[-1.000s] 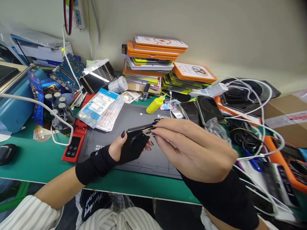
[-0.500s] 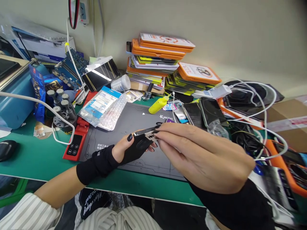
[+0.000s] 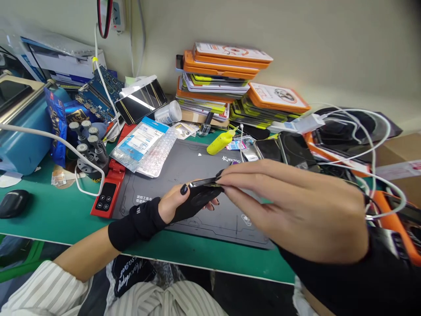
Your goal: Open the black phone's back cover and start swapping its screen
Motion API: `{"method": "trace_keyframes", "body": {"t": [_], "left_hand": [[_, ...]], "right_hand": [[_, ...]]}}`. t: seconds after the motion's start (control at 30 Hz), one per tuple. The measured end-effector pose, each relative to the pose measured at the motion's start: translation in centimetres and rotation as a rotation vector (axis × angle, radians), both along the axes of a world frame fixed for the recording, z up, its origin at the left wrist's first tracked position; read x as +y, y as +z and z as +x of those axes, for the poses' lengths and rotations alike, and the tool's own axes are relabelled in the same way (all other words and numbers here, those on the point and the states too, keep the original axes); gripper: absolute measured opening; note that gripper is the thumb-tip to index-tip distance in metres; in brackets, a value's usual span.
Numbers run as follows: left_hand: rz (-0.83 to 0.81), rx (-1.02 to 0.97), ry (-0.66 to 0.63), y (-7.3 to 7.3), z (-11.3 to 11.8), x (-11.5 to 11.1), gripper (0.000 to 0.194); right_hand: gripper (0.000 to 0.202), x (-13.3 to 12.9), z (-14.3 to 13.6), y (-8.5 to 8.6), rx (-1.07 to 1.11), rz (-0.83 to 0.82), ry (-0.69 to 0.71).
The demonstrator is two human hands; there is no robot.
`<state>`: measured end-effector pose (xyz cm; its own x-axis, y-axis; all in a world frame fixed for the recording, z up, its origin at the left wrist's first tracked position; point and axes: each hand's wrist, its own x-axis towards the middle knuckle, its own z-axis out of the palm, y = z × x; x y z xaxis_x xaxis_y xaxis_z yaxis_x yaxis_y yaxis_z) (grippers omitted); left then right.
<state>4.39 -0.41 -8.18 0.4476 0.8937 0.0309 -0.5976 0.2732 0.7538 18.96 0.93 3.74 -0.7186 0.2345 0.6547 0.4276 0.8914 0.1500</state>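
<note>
A black smartphone [image 3: 193,202] is tilted above the grey work mat, with my left hand [image 3: 171,201] wrapped round it. The left thumb rests along the phone's near side, and fingertips show behind its far side. My right hand [image 3: 296,210] has its thumb and fingers pinched together at the phone's upper right edge. Between these fingertips is a thin razor blade [image 3: 214,185], seen almost edge-on against that edge. Whether the blade has entered the seam I cannot tell. Black wrist covers sit on both arms.
A yellow squeeze bottle [image 3: 221,141] lies on the mat [image 3: 187,160] behind the phone. Bubble-wrapped packets [image 3: 153,153] and a red device with buttons [image 3: 107,197] are on the left. Orange boxes [image 3: 226,66] are stacked at the wall. White cables [image 3: 375,153] loop at the right.
The razor blade has turned from showing its flat face to nearly edge-on at the phone. My right hand has shifted right and tilted. The view has moved slightly.
</note>
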Motion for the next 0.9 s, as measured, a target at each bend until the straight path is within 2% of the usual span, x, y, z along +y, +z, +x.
{"method": "trace_keyframes", "body": {"t": [0.1,0.23,0.37,0.47,0.6,0.8,0.9], "left_hand": [[-0.021,0.065,0.014,0.5,-0.2,-0.2,0.101],[0.001,0.074,0.028,0.8,-0.1,-0.1,0.100],[-0.015,0.075,0.002,1.3,-0.2,-0.1,0.102],[-0.052,0.089,-0.020,1.6,-0.3,-0.1,0.106],[-0.056,0.082,-0.031,1.5,-0.6,0.1,0.105],[-0.111,-0.019,-0.092,1.0,-1.0,0.5,0.092],[-0.149,-0.083,-0.112,0.9,-1.0,0.4,0.090]], "right_hand": [[0.007,1.6,0.2,0.8,-0.039,-0.195,0.087],[0.012,4.2,-0.2,1.6,-0.143,-0.624,0.261],[0.027,6.1,-0.9,1.3,-0.131,-0.933,0.355],[0.028,6.8,-1.2,0.6,-0.108,-1.069,0.392],[0.013,7.5,-1.5,-0.2,-0.010,-1.230,0.393],[0.010,8.0,-2.7,-1.0,0.089,-1.226,0.210],[0.011,7.8,-3.3,-1.6,0.215,-1.299,0.192]]}}
